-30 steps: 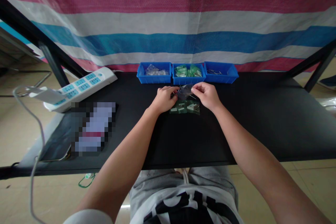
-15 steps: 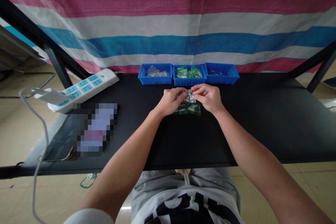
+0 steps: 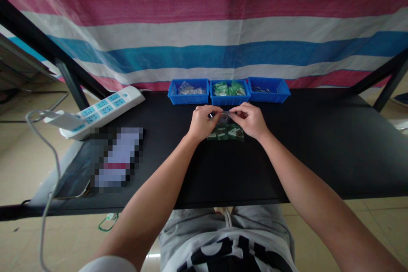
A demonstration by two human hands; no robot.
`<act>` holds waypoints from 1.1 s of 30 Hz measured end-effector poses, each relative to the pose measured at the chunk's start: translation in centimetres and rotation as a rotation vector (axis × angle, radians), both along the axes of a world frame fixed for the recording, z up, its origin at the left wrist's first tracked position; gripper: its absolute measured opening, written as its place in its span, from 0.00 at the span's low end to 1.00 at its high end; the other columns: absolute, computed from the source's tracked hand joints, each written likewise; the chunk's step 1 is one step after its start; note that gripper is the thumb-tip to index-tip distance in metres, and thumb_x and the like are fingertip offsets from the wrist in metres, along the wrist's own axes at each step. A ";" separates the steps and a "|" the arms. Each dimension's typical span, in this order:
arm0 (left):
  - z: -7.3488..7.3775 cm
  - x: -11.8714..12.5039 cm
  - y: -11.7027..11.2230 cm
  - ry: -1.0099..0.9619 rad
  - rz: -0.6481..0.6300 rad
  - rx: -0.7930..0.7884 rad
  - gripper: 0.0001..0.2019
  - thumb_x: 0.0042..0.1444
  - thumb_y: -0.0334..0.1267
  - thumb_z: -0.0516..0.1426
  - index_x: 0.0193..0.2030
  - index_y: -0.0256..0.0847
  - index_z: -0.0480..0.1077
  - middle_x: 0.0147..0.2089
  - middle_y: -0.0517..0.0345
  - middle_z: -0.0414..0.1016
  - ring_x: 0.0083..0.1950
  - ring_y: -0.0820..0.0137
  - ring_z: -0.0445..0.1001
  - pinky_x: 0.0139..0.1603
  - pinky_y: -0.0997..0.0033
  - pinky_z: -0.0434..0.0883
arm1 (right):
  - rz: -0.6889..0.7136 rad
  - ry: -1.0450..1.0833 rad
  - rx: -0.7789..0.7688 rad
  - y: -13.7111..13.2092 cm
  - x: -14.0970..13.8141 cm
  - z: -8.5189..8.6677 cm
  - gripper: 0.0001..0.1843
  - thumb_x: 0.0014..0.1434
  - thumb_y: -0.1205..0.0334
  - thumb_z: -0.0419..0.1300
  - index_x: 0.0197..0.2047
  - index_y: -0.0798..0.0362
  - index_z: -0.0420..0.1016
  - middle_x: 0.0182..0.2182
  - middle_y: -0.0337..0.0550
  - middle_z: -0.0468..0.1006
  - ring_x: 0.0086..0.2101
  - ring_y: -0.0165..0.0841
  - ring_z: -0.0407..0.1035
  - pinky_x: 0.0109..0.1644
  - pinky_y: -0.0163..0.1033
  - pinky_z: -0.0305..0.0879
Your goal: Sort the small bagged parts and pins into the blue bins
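Between my two hands is a small clear plastic bag point(image 3: 225, 115), its edge pinched from both sides. My left hand point(image 3: 204, 121) is closed on its left end, and a small shiny metal piece shows by the fingers. The fingertips of my right hand point(image 3: 250, 120) grip the right end. Just below, green-tinted plastic bags point(image 3: 235, 132) with small pale and metallic parts lie on the black table point(image 3: 223, 170). The bag's contents are partly hidden by my fingers.
Along the back stand a blue bin of clear bags point(image 3: 188, 98), a blue bin of green bags point(image 3: 228, 100) and a blue bin of thin metal pieces point(image 3: 270, 97). To the left are a power strip point(image 3: 105, 110) with a plugged-in charger and a blurred-out phone-like object point(image 3: 119, 157).
The clear bag has turned from lying flat-on to nearly edge-on between my hands. My left hand has shifted slightly left, uncovering more of the green bags.
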State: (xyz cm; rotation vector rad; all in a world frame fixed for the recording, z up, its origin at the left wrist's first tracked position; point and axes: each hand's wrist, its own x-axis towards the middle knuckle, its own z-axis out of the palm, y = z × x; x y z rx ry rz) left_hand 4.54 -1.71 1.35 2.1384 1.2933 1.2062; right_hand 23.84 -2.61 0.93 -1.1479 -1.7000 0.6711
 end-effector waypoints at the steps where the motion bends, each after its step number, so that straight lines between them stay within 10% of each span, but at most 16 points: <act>1: -0.1 0.0 0.0 -0.005 0.000 0.034 0.04 0.55 0.34 0.59 0.34 0.41 0.77 0.37 0.56 0.82 0.40 0.67 0.79 0.50 0.63 0.72 | 0.030 0.029 -0.037 -0.1 0.0 0.1 0.11 0.54 0.55 0.64 0.37 0.52 0.82 0.26 0.41 0.77 0.23 0.30 0.68 0.27 0.37 0.65; 10: -0.3 -0.3 0.0 -0.113 -0.032 0.056 0.16 0.48 0.23 0.51 0.38 0.40 0.76 0.55 0.52 0.76 0.56 0.64 0.74 0.58 0.60 0.70 | 0.214 0.336 -0.184 -0.6 0.2 0.6 0.15 0.50 0.62 0.62 0.41 0.52 0.81 0.37 0.46 0.83 0.36 0.41 0.78 0.26 0.36 0.67; 17: -0.6 -0.1 0.0 -0.219 -0.144 -0.133 0.14 0.52 0.33 0.55 0.45 0.37 0.75 0.41 0.54 0.81 0.40 0.68 0.78 0.45 0.68 0.74 | 0.295 0.334 -0.183 -0.5 0.4 0.6 0.19 0.49 0.59 0.62 0.46 0.53 0.79 0.43 0.48 0.81 0.36 0.40 0.77 0.29 0.37 0.66; 33: 0.2 -4.2 2.3 0.299 0.516 -0.148 0.33 0.58 0.44 0.52 0.70 0.43 0.54 0.71 0.50 0.57 0.70 0.50 0.52 0.67 0.41 0.52 | 0.147 -0.020 -0.068 0.2 0.4 -0.7 0.26 0.52 0.61 0.60 0.55 0.55 0.73 0.44 0.51 0.79 0.30 0.32 0.73 0.27 0.34 0.67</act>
